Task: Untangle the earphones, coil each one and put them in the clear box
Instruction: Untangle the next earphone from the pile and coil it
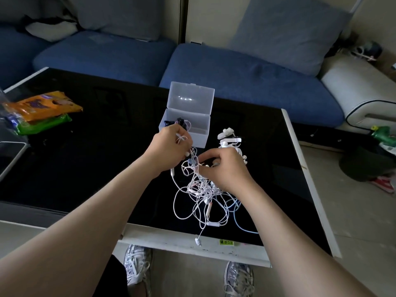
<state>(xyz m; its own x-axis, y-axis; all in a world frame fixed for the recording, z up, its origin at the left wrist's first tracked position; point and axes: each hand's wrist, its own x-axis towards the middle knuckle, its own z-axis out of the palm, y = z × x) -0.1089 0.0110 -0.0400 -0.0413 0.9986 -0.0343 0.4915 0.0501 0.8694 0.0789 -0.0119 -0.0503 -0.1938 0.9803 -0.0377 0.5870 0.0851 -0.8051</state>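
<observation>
Tangle of white and pale-blue earphone cables (pixel 201 189) lies on the black table (pixel 85 168) near its front edge, with one earbud (pixel 198 241) hanging over that edge. Left hand (pixel 169 144) pinches a white strand lifted from the knot, just in front of the clear box (pixel 199 125). Right hand (pixel 225 168) has its fingers curled on cables at the top of the knot. Box stands just behind the hands with its lid (pixel 191 99) up and a dark coiled set (pixel 177 123) inside. White bundle (pixel 230 139) sits just right of the box, probably wrapped earphones, but too small to tell. Judgement: early to middle. One set is boxed and untangling is under way; most cables are knotted, with coiling and boxing left. Snack packets (pixel 42 110) lie far left on the table, blue sofa (pixel 235 78) behind.
</observation>
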